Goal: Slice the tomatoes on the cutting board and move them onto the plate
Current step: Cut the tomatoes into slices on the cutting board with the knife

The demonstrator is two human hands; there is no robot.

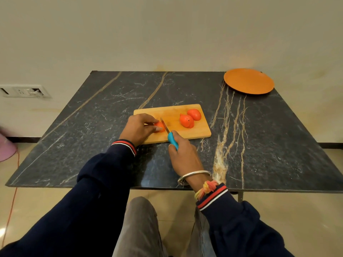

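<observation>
Dark marble table [92, 127], cream wall behind. Orange round plate [248, 81] at far right corner, nothing on it. Wooden cutting board [185, 134] holds two tomatoes [186, 120] at its right end. Left hand [138, 127] pinches tomato piece [159, 127] on board; right hand [182, 153] grips blue-handled knife [172, 140], blade against the piece.

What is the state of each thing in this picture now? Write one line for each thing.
Left hand: holds a tomato steady on the board.
Right hand: grips the knife's blue handle.
Knife: blade set on the held tomato.
Held tomato: under the blade, partly hidden by fingers.
Other two tomatoes: on the board, untouched.
Cutting board: flat on the table.
Plate: empty.
</observation>
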